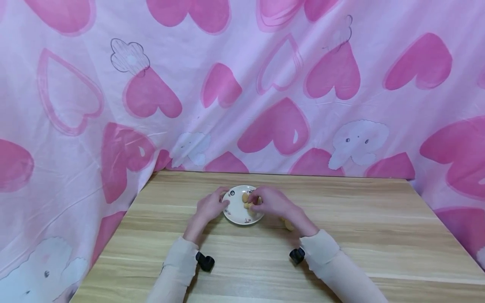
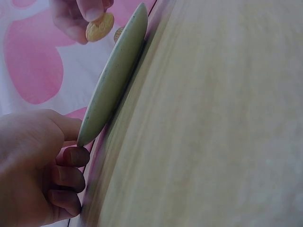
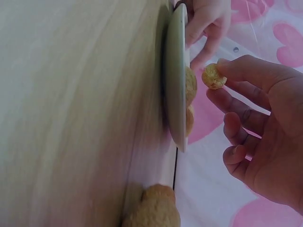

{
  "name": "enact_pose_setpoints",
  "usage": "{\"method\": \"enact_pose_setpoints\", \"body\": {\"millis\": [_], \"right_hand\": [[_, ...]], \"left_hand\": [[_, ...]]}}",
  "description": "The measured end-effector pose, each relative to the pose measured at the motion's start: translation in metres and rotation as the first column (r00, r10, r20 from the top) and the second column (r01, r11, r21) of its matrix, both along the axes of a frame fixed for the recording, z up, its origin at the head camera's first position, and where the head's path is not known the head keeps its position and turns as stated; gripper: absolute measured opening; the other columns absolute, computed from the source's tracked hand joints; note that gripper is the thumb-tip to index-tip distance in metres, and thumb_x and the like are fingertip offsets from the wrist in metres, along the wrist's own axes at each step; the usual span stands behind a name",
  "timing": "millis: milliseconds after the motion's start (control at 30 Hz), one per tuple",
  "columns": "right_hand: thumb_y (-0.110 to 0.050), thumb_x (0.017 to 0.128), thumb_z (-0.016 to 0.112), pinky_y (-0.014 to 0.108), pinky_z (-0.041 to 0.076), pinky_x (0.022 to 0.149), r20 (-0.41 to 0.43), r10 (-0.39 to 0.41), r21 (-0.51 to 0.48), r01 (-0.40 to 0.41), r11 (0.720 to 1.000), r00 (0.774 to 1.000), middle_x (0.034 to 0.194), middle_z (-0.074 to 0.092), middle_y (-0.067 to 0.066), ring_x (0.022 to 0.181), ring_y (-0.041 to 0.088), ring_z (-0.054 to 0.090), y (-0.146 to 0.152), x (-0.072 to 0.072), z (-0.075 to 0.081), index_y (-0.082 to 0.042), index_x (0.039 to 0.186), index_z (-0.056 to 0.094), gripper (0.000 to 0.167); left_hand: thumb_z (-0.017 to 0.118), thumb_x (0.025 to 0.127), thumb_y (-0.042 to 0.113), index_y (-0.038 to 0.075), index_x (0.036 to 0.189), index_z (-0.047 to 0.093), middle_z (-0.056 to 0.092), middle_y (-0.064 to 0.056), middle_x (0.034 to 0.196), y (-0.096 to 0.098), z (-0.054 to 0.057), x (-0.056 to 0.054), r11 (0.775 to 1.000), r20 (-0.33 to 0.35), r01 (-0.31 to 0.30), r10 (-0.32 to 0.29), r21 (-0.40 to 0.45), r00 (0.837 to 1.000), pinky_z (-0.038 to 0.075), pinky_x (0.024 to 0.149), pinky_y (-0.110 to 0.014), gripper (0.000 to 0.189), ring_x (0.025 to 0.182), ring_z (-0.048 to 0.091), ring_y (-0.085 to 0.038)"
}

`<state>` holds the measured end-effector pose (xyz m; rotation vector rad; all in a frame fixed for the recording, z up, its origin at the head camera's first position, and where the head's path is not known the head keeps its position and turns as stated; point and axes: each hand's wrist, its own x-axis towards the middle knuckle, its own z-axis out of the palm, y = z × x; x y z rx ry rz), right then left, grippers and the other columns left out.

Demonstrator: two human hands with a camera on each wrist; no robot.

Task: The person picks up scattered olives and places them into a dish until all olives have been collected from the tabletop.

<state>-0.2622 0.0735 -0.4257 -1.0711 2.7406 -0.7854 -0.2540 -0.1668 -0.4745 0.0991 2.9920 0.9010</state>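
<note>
Tan nut [image 3: 214, 76], right of centre in the right-wrist frame, is pinched in the right hand [image 3: 277, 132], apart from the plate [image 3: 175, 80] just left. Left hand [image 2: 33, 165] grips its rim.

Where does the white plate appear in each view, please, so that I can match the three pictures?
Head: the white plate lies below the picture's centre, seen from above.
Left wrist: the white plate slants through the upper left part, seen from its side.
Right wrist: the white plate is in the upper part, slightly right of the middle, nearly edge-on.
Shared landmark: the left hand, at the plate's rim in all three.
</note>
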Motion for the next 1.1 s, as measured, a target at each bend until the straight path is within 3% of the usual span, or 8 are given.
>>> {"method": "enact_pose_setpoints", "body": {"millis": [233,533,800,1100], "right_hand": [[-0.016,0.085,0.075,0.027,0.049,0.077,-0.013,0.025,-0.001,-0.025,1.0,1.0,0.088,0.068,-0.008,0.084,0.012,0.062,-0.01,-0.001,-0.006,-0.017,0.098,0.074,0.013],[-0.016,0.086,0.075,0.027,0.046,0.075,-0.017,0.017,0.038,-0.016,0.999,1.0,0.086,0.065,-0.003,0.081,0.013,0.056,-0.022,0.001,-0.013,-0.017,0.095,0.075,0.01],[-0.014,0.084,0.074,0.027,0.045,0.071,-0.12,0.032,0.134,-0.015,0.991,0.992,0.087,0.063,-0.005,0.08,0.009,0.052,-0.027,0.005,-0.015,-0.019,0.094,0.075,0.011],[-0.017,0.086,0.074,0.03,0.049,0.077,-0.058,-0.013,0.076,0.017,0.997,0.998,0.092,0.067,-0.009,0.086,0.009,0.06,-0.021,0.008,-0.011,-0.022,0.094,0.075,0.009]], "left_hand": [[0.065,0.092,0.029,0.023,0.138,0.056,0.072,0.0,0.092,0.002,-0.002,0.0,1.0,-0.025,0.019,-0.019,0.005,1.0,0.045,0.073,-0.038,0.047,0.078,0.062,-0.016],[0.065,0.092,0.029,0.022,0.138,0.056,0.069,0.001,0.086,0.004,-0.003,0.001,1.0,-0.025,0.016,-0.016,0.002,1.0,0.044,0.069,-0.035,0.047,0.073,0.059,-0.015],[0.064,0.093,0.03,0.023,0.139,0.055,0.066,0.001,0.083,0.004,-0.002,0.002,1.0,-0.009,0.024,-0.024,0.001,1.0,0.041,0.065,-0.033,0.048,0.07,0.057,-0.015],[0.065,0.093,0.03,0.023,0.14,0.054,0.067,0.0,0.084,0.0,-0.002,0.0,1.0,-0.005,0.009,-0.009,0.003,1.0,0.04,0.065,-0.033,0.049,0.069,0.057,-0.015]]}}
